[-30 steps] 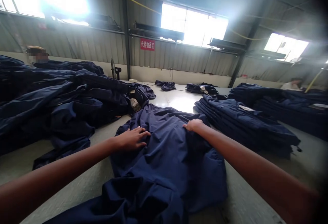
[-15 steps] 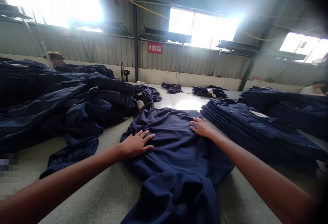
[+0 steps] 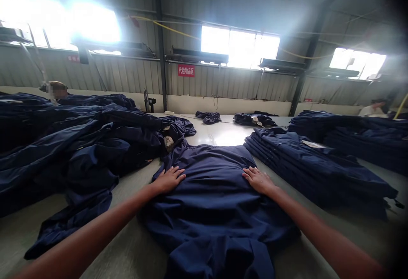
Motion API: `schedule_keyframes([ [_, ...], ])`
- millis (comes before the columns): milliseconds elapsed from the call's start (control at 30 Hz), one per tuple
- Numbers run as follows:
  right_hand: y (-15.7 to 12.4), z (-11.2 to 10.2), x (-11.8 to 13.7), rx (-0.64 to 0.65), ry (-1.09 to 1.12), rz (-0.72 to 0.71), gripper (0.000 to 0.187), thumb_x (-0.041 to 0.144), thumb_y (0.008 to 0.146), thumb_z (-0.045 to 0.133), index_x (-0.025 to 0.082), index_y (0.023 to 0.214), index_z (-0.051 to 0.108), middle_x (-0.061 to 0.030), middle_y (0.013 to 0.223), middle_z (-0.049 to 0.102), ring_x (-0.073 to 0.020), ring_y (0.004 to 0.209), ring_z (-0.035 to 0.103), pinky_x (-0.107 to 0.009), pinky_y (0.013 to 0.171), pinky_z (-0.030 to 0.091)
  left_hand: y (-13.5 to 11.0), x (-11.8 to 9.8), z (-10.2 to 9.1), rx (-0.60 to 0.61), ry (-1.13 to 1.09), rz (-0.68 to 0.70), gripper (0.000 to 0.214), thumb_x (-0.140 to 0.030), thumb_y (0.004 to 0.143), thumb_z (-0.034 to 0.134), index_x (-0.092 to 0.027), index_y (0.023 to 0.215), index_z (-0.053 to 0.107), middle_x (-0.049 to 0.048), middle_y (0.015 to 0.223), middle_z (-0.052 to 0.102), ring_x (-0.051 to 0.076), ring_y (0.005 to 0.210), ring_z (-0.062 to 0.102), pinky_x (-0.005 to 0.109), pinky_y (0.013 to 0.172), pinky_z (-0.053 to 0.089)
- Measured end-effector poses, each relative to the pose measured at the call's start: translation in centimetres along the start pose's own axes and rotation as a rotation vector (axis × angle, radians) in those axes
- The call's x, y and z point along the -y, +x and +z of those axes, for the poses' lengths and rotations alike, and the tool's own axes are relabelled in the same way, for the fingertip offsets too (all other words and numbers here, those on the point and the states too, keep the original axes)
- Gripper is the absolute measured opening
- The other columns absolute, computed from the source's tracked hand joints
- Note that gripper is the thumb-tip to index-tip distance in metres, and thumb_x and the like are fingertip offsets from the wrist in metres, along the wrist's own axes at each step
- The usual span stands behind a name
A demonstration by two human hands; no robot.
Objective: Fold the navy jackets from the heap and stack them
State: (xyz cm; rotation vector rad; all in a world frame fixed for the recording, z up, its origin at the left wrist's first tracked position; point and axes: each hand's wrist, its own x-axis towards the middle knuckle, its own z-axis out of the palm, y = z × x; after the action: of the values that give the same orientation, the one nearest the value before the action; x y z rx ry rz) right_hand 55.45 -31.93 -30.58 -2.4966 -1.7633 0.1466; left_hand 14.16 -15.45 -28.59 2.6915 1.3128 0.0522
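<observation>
A navy blue garment (image 3: 212,194) lies spread flat on the pale table (image 3: 134,245) in front of me. My left hand (image 3: 168,177) rests palm down on its left edge, fingers stretched out. My right hand (image 3: 259,180) lies flat on its right edge, fingers spread. Neither hand holds anything. The garment's near end bunches in folds at the bottom of the view.
A loose heap of navy garments (image 3: 73,143) fills the left of the table. Neat folded stacks (image 3: 306,164) sit on the right, with more (image 3: 353,132) behind. Two small bundles (image 3: 208,117) lie far back. People stand at the far left (image 3: 55,89) and far right (image 3: 371,108).
Both hands slid outward and back toward me over the garment, which now lies wider and flatter. My right hand went from curled to flat.
</observation>
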Motion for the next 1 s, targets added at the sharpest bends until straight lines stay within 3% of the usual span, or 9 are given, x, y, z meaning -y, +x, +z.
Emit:
schedule_keyframes([
  [100,-0.8,-0.7,-0.6,0.021,0.004,-0.006,0.060,0.058,0.108,0.024,0.032,0.159,0.043,-0.0099,0.171,0.034,-0.0336,0.158,0.029,-0.074,0.119,0.025,0.0,0.0,0.1,0.029,-0.032,0.005,0.070,-0.067,0.104,0.031,-0.028,0.161,0.044,0.0109,0.171,0.033,0.033,0.160,0.026,0.057,0.126,0.024],
  [167,-0.8,-1.5,-0.6,0.032,-0.004,0.007,0.059,0.059,0.108,0.024,0.030,0.150,0.053,-0.0143,0.161,0.049,-0.0371,0.150,0.041,-0.081,0.114,0.022,0.4,-0.6,-0.8,0.051,-0.034,0.063,0.077,-0.075,0.099,0.038,-0.028,0.159,0.048,0.0100,0.167,0.042,0.034,0.154,0.038,0.050,0.124,0.032],
  [233,-0.3,-2.2,-0.2,0.013,-0.040,0.062,0.063,0.061,0.108,0.021,0.025,0.137,0.063,-0.0179,0.143,0.064,-0.0399,0.136,0.056,-0.085,0.112,0.016,1.6,-1.2,-1.8,0.009,-0.033,0.085,0.072,-0.075,0.099,0.038,-0.030,0.153,0.056,0.0076,0.157,0.056,0.032,0.143,0.054,0.043,0.119,0.040],
  [300,0.9,-2.6,0.5,-0.052,-0.094,0.144,0.065,0.060,0.108,0.022,0.020,0.128,0.068,-0.0208,0.134,0.069,-0.0416,0.127,0.062,-0.085,0.112,0.014,3.5,-1.8,-2.6,-0.088,-0.023,0.029,0.063,-0.066,0.104,0.031,-0.030,0.146,0.061,0.0082,0.150,0.063,0.031,0.136,0.060,0.045,0.116,0.043],
  [400,3.6,-2.4,1.8,-0.149,-0.108,0.157,0.053,0.051,0.106,0.039,0.018,0.139,0.063,-0.0235,0.152,0.055,-0.0423,0.139,0.053,-0.076,0.117,0.018,7.6,-2.2,-2.9,-0.196,0.005,-0.046,0.057,-0.050,0.109,0.027,-0.023,0.150,0.054,0.0141,0.158,0.054,0.033,0.146,0.050,0.049,0.119,0.038],
  [467,6.0,-2.2,2.4,-0.161,-0.051,0.117,0.054,0.045,0.104,0.045,0.019,0.150,0.054,-0.0214,0.165,0.040,-0.0389,0.150,0.040,-0.066,0.122,0.023,10.6,-2.0,-2.9,-0.213,0.013,-0.070,0.058,-0.045,0.109,0.028,-0.018,0.158,0.044,0.0174,0.165,0.042,0.030,0.153,0.041,0.045,0.122,0.034],
  [633,13.0,-2.2,2.4,-0.129,0.044,0.094,0.061,0.048,0.108,0.030,0.019,0.160,0.043,-0.0144,0.173,0.030,-0.0300,0.158,0.029,-0.046,0.126,0.028,16.8,-0.1,-2.6,-0.169,0.023,-0.166,0.064,-0.046,0.109,0.025,-0.009,0.161,0.035,0.0232,0.168,0.034,0.030,0.157,0.033,0.042,0.123,0.033],
  [867,17.8,0.3,-1.3,-0.105,0.069,0.218,0.071,0.056,0.108,0.020,0.016,0.165,0.033,-0.0186,0.174,0.024,-0.0329,0.161,0.019,-0.055,0.128,0.018,18.4,3.4,-0.2,-0.120,0.088,-0.253,0.073,-0.059,0.105,0.026,-0.016,0.164,0.033,0.0198,0.171,0.029,0.033,0.158,0.032,0.051,0.123,0.033],
  [1000,19.3,-1.0,-2.3,-0.044,0.048,0.216,0.074,0.063,0.102,0.033,0.017,0.159,0.046,-0.0218,0.166,0.039,-0.0393,0.155,0.035,-0.060,0.122,0.028,19.4,3.5,-1.8,-0.083,0.124,-0.244,0.079,-0.067,0.096,0.047,-0.018,0.158,0.047,0.0213,0.164,0.043,0.037,0.151,0.043,0.052,0.119,0.038],
])
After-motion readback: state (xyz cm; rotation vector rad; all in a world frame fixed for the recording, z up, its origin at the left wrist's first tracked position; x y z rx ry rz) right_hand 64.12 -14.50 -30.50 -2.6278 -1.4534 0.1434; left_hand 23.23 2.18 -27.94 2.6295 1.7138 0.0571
